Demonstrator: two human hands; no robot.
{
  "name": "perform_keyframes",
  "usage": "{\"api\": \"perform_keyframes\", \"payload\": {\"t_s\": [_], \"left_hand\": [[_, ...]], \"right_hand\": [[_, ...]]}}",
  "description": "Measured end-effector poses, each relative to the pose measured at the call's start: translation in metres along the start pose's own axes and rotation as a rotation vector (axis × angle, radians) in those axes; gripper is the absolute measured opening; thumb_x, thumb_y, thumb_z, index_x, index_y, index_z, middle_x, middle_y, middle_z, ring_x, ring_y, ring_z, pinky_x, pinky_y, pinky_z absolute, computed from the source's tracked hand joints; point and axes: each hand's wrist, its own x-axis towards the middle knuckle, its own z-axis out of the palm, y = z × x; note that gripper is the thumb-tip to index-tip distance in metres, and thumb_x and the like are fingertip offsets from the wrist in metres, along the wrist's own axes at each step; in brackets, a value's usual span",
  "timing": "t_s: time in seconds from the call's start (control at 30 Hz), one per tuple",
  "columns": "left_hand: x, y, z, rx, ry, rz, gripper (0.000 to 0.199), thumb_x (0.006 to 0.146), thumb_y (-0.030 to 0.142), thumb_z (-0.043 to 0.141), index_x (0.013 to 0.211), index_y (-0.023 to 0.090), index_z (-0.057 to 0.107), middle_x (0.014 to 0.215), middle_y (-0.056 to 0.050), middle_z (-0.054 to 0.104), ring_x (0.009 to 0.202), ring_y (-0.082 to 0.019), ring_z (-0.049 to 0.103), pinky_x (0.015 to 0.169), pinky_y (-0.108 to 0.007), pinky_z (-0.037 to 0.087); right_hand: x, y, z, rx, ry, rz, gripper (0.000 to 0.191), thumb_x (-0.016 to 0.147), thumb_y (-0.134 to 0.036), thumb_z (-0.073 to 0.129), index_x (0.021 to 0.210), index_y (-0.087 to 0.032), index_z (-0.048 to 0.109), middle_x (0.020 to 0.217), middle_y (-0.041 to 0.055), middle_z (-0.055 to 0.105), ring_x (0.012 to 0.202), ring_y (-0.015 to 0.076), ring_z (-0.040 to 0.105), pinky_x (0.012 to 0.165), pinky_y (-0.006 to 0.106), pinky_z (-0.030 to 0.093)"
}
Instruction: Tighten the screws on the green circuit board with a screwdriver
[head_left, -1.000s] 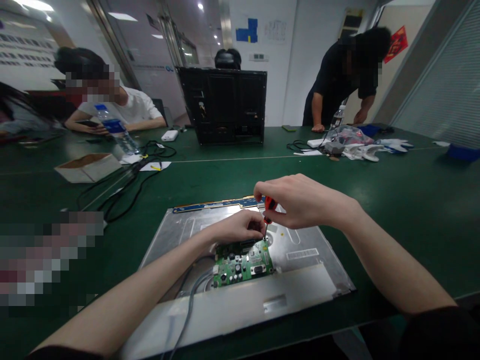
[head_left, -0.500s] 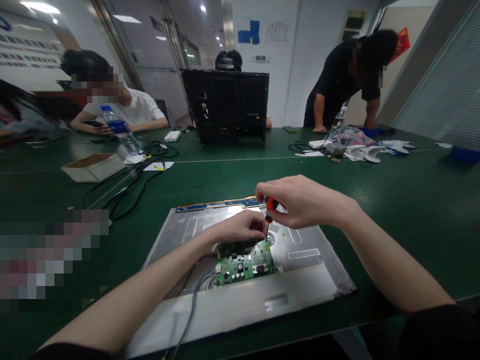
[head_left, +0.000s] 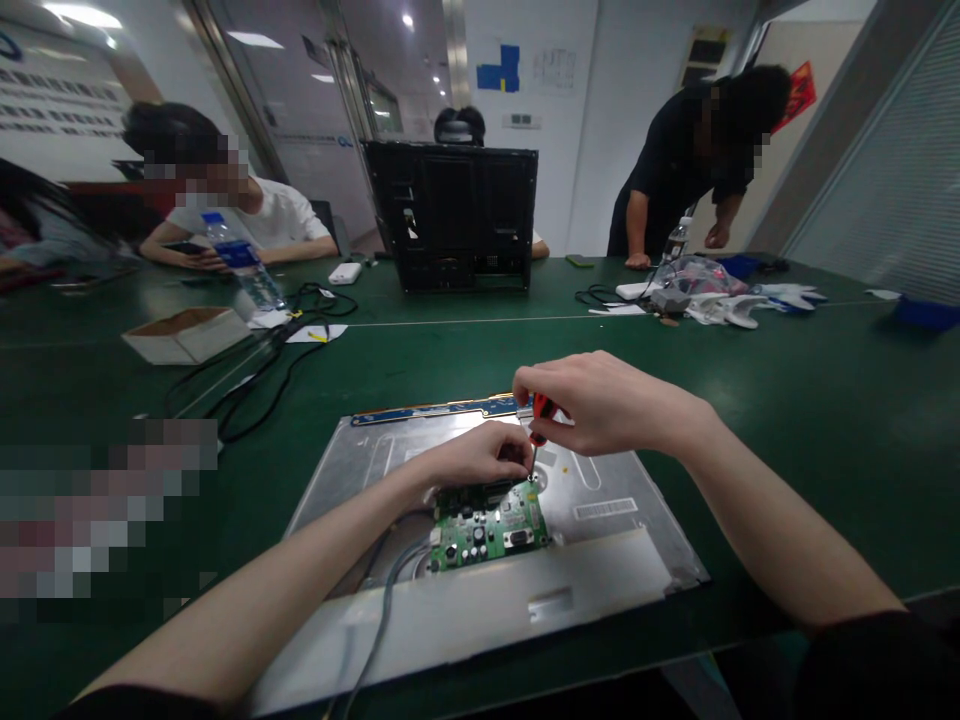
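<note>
My right hand (head_left: 585, 405) grips a red and black screwdriver (head_left: 541, 410) from above. The screwdriver stands nearly upright, its tip at the far right corner of a green circuit board (head_left: 491, 525). Beside that tip, my left hand (head_left: 491, 455) has its fingers curled together at the board's far edge. Whatever those fingers hold, if anything, is hidden. Under the board lies a flat metal display panel (head_left: 600, 560), with a narrow blue circuit strip (head_left: 427, 410) along its far edge. Grey cables (head_left: 386, 610) run from the board's left side toward me.
A black monitor housing (head_left: 465, 215) stands across the green table, with a person behind it. At left are an open box (head_left: 187, 335), a tilted water bottle (head_left: 244, 262) and black cables (head_left: 277, 385). White gloves (head_left: 724, 308) lie at right, near a standing person (head_left: 675, 160).
The standing person at right has lifted one hand off the table. My hands and the screwdriver hold nearly the same place at the board's corner.
</note>
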Motion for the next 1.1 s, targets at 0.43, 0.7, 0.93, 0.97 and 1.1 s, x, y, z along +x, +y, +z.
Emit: {"api": "perform_keyframes", "payload": {"t_s": [0.43, 0.7, 0.93, 0.97, 1.1], "left_hand": [[-0.0003, -0.0018, 0.0001, -0.019, 0.004, -0.008, 0.009, 0.075, 0.023, 0.067, 0.076, 0.015, 0.062, 0.069, 0.001, 0.060, 0.063, -0.013, 0.054, 0.059, -0.023, 0.041], [0.0004, -0.0008, 0.0000, -0.020, -0.010, -0.007, 0.008, 0.076, 0.022, 0.066, 0.080, 0.015, 0.063, 0.072, 0.001, 0.060, 0.066, -0.014, 0.055, 0.060, -0.023, 0.041], [-0.0002, 0.0010, -0.0001, 0.008, 0.001, -0.008, 0.010, 0.077, 0.025, 0.067, 0.077, 0.015, 0.063, 0.072, 0.000, 0.062, 0.067, -0.015, 0.056, 0.063, -0.025, 0.043], [-0.0003, 0.0010, 0.0000, 0.008, 0.001, -0.009, 0.010, 0.077, 0.025, 0.066, 0.077, 0.015, 0.063, 0.072, 0.000, 0.062, 0.067, -0.015, 0.056, 0.063, -0.025, 0.043], [-0.0008, 0.0014, -0.0004, 0.003, -0.004, 0.001, 0.010, 0.079, 0.024, 0.065, 0.080, 0.015, 0.063, 0.075, -0.001, 0.062, 0.069, -0.015, 0.057, 0.063, -0.024, 0.044]], "right_hand": [[-0.0034, 0.0022, -0.0030, 0.030, -0.022, -0.008, 0.021, 0.080, -0.021, 0.060, 0.101, -0.018, 0.055, 0.081, 0.0017, 0.064, 0.063, 0.0126, 0.049, 0.055, 0.025, 0.030], [-0.0011, 0.0025, 0.0009, -0.030, 0.008, -0.001, 0.018, 0.088, -0.036, 0.058, 0.093, -0.019, 0.056, 0.075, 0.0005, 0.064, 0.061, 0.0128, 0.050, 0.053, 0.025, 0.027], [-0.0010, -0.0002, -0.0007, 0.023, -0.007, -0.011, 0.014, 0.083, -0.023, 0.059, 0.096, -0.018, 0.056, 0.082, 0.0022, 0.065, 0.065, 0.0132, 0.050, 0.055, 0.025, 0.030], [-0.0007, 0.0000, -0.0002, 0.008, -0.008, -0.001, 0.012, 0.085, -0.026, 0.059, 0.095, -0.018, 0.057, 0.078, 0.0014, 0.064, 0.063, 0.0130, 0.050, 0.054, 0.025, 0.029], [-0.0016, 0.0012, 0.0002, -0.026, -0.009, 0.022, 0.016, 0.089, -0.035, 0.057, 0.091, -0.019, 0.059, 0.072, 0.0005, 0.063, 0.060, 0.0129, 0.049, 0.053, 0.026, 0.027]]}}
